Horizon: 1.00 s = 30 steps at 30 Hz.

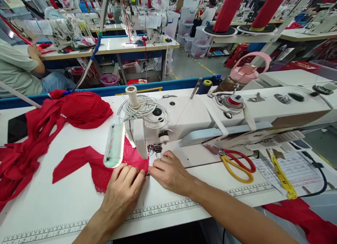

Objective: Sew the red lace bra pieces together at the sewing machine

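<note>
A red lace fabric piece [86,163] lies on the white table, its right end under the needle of a white sewing machine [200,121]. My left hand [123,191] rests flat on the fabric's near edge, fingers stretched out together. My right hand [168,172] sits just right of the presser foot [157,153], fingers curled and pinching the fabric edge at the needle. A clear lamp [114,145] hangs in front of the machine head and hides part of the cloth.
A heap of red fabric [47,124] lies at the left. Yellow and red scissors [237,163], a yellow tape measure [281,177] and a paper sheet lie right of the machine. Red thread cones [229,8] stand behind. Another person [18,68] sits at the far left.
</note>
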### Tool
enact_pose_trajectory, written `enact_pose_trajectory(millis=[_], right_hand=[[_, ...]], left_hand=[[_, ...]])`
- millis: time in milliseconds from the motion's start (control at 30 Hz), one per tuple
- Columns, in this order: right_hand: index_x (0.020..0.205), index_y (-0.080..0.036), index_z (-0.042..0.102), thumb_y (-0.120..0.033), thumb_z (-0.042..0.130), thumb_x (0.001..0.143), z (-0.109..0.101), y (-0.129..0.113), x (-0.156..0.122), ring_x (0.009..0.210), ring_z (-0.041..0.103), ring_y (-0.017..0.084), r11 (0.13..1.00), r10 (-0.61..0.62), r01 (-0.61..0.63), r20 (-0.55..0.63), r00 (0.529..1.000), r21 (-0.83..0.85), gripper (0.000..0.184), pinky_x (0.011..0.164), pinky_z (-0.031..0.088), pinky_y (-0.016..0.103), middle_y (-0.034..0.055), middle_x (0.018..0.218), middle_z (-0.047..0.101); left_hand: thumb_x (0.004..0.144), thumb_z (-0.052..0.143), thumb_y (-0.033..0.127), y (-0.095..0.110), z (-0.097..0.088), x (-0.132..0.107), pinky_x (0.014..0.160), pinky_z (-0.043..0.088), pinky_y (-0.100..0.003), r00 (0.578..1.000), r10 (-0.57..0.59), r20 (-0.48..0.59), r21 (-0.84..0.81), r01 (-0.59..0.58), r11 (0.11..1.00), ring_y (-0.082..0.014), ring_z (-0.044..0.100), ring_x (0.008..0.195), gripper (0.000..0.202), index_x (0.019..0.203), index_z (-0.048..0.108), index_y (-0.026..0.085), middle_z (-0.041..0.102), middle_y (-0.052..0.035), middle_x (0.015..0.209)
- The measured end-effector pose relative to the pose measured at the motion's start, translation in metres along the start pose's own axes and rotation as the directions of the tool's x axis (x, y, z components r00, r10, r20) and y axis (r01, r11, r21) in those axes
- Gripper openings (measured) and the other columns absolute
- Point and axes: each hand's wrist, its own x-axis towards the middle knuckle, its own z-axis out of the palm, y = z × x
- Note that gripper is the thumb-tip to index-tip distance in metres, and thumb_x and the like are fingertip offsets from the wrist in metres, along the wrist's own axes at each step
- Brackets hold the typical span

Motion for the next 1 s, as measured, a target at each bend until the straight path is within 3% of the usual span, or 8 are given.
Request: enact_pose_trajectory(millis=[133,267,400,467,567,667,800,1000], right_hand=[[0.08,-0.018,0.064,-0.01,0.051,0.096,0.002,0.002,0.001,0.069,0.041,0.015,1.0,0.009,-0.009,-0.001,1.0,-0.01,0.022,0.072,0.025,0.033,-0.0012,0.067,0.054],[0.089,-0.018,0.067,-0.013,0.054,0.094,0.001,0.006,-0.001,0.071,0.043,0.016,0.999,0.025,-0.026,0.023,0.999,0.026,0.015,0.071,0.026,0.034,-0.0004,0.068,0.056],[0.096,-0.019,0.069,-0.015,0.057,0.094,0.0,0.008,-0.003,0.074,0.045,0.017,0.998,0.033,-0.035,0.062,0.998,0.046,0.012,0.074,0.027,0.035,0.0003,0.072,0.059],[0.097,-0.019,0.069,-0.016,0.056,0.094,0.001,0.008,-0.003,0.074,0.045,0.017,0.998,0.029,-0.033,0.062,0.998,0.061,0.013,0.074,0.027,0.035,0.0003,0.072,0.059],[0.094,-0.018,0.069,-0.015,0.054,0.095,0.002,0.008,-0.004,0.074,0.044,0.017,0.997,0.028,-0.031,0.05,0.998,0.073,0.015,0.075,0.027,0.035,0.0003,0.072,0.059],[0.093,-0.018,0.07,-0.016,0.054,0.096,0.002,0.007,-0.004,0.074,0.044,0.016,0.996,0.045,-0.049,0.059,0.997,0.075,0.017,0.075,0.027,0.035,0.0003,0.072,0.058],[0.096,-0.019,0.071,-0.016,0.054,0.097,0.002,0.006,-0.004,0.073,0.043,0.016,0.994,0.059,-0.065,0.064,0.996,0.084,0.017,0.076,0.026,0.034,0.0,0.071,0.057],[0.095,-0.02,0.071,-0.016,0.052,0.097,0.001,0.006,-0.003,0.072,0.041,0.016,0.993,0.071,-0.078,0.068,0.995,0.094,0.019,0.077,0.026,0.034,-0.0002,0.069,0.057]], left_hand=[[0.089,0.05,0.001,0.003,0.001,0.0,0.095,0.046,-0.042,0.994,0.087,-0.069,0.078,-0.082,0.994,-0.0193,0.059,0.081,0.024,0.104,0.064,0.013,0.065,-0.0043,0.082],[0.089,0.042,-0.001,0.007,0.004,0.0,0.079,0.048,-0.037,0.996,0.086,0.001,0.09,-0.085,0.992,-0.0155,0.05,0.062,0.03,0.103,0.064,0.013,0.056,-0.0005,0.067],[0.09,0.041,0.001,0.005,0.003,-0.001,0.093,0.045,-0.04,0.996,0.092,-0.014,-0.014,-0.092,0.996,-0.0203,0.061,0.088,0.03,0.102,0.065,0.015,0.068,-0.0079,0.094],[0.094,0.046,0.011,0.002,0.0,0.002,0.097,0.043,-0.043,0.996,0.087,0.013,-0.1,-0.085,0.991,-0.0238,0.06,0.098,0.021,0.104,0.065,0.013,0.069,-0.0106,0.103],[0.099,0.046,0.023,-0.002,-0.002,0.009,0.075,0.045,-0.037,0.993,-0.032,0.113,-0.214,0.055,0.975,-0.0209,0.057,0.078,0.021,0.102,0.064,0.013,0.065,-0.0072,0.084],[0.101,0.039,0.023,-0.006,0.004,0.017,0.059,0.037,-0.031,0.955,-0.21,0.21,-0.196,0.252,0.948,-0.0182,0.053,0.065,0.025,0.091,0.061,0.017,0.059,-0.0028,0.072],[0.1,0.044,0.031,-0.009,0.015,0.02,0.053,0.034,-0.03,0.902,-0.317,0.294,-0.131,0.367,0.921,-0.0191,0.057,0.067,0.024,0.084,0.059,0.02,0.06,-0.0021,0.071],[0.099,0.047,0.034,-0.01,0.019,0.019,0.056,0.038,-0.03,0.878,-0.351,0.326,-0.163,0.418,0.894,-0.0197,0.06,0.07,0.02,0.086,0.054,0.021,0.063,-0.0018,0.075]])
